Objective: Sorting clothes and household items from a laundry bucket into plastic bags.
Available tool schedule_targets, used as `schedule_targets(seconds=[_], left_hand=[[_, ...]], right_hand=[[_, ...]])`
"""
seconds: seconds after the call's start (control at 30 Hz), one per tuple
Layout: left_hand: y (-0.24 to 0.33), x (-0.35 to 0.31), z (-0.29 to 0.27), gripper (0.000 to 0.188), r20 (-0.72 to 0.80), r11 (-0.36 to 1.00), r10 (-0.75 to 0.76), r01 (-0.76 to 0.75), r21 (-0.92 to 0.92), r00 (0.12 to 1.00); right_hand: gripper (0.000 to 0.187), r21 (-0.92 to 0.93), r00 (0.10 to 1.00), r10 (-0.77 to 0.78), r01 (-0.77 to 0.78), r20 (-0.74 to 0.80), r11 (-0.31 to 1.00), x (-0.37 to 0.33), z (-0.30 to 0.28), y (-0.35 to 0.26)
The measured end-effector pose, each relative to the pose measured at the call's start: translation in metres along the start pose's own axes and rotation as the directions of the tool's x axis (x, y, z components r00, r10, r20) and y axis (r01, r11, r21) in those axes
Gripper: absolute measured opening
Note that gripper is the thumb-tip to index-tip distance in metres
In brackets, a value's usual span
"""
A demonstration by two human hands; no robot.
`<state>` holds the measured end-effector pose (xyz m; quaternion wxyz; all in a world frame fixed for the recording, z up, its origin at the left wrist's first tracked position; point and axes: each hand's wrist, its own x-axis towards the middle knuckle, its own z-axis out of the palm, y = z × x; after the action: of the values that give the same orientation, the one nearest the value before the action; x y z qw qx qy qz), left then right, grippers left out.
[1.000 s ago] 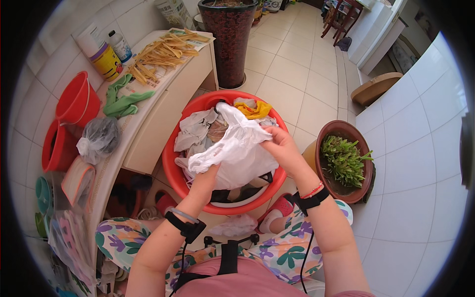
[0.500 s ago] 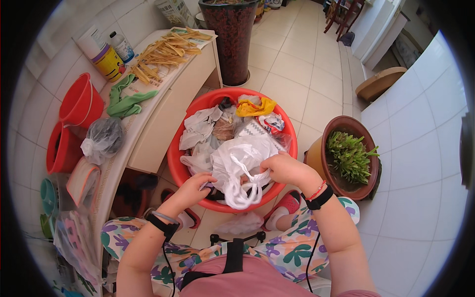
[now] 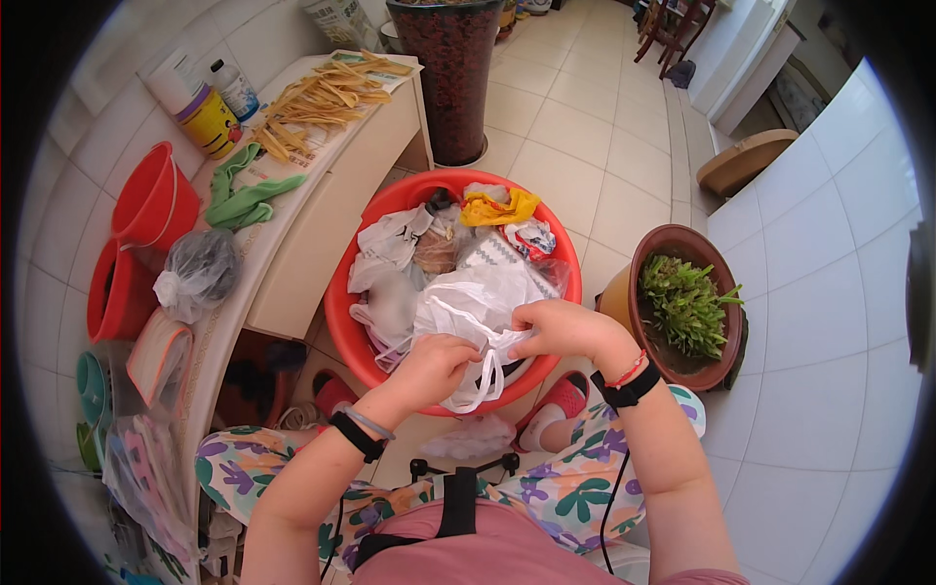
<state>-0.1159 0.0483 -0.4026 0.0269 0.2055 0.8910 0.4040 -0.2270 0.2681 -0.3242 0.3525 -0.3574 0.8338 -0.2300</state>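
A white plastic bag (image 3: 451,304) lies on top of the pile in a round red tub (image 3: 340,346) between my feet. Its looped handles hang toward me over the tub's near side. My left hand (image 3: 439,366) pinches the bag's left edge near the handles, fingers curled. On the other side my right hand (image 3: 565,331) grips the bag by its gathered handle, thumb and fingers closed. Around the bag sit crumpled clear and whitish bags (image 3: 385,244), a yellow bag (image 3: 499,207) and a white patterned bag (image 3: 492,255).
At the right stands a potted green plant (image 3: 689,307); a tall dark planter (image 3: 448,88) is beyond the tub. A cabinet (image 3: 331,219) on the left bears dried yellowish strips (image 3: 322,102), a green cloth (image 3: 244,195) and bottles. Red buckets (image 3: 156,200) stand beside it.
My left hand has moved right and inward, from the tub's near-left rim onto the white bag, close to my right hand. The bag's handles have been drawn together and lifted slightly.
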Motion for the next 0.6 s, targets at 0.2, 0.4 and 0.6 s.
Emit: schedule_targets(seconds=[0.2, 0.4, 0.6], left_hand=[[0.01, -0.006, 0.002, 0.022, 0.025, 0.938, -0.128, 0.112, 0.328, 0.992], [-0.004, -0.016, -0.01, 0.029, -0.1, 0.773, -0.298, 0.301, 0.559, 0.949], [-0.009, -0.018, -0.035, 0.035, -0.173, 0.711, -0.327, 0.362, 0.602, 0.929]], right_hand=[[0.031, 0.041, 0.995, -0.009, 0.013, -0.102, 0.999, -0.007, -0.004, 0.007], [0.025, -0.176, 0.971, 0.128, -0.165, -0.203, 0.97, -0.009, -0.008, 0.019], [0.035, -0.152, 0.925, 0.291, -0.333, -0.244, 0.931, -0.002, -0.008, 0.024]])
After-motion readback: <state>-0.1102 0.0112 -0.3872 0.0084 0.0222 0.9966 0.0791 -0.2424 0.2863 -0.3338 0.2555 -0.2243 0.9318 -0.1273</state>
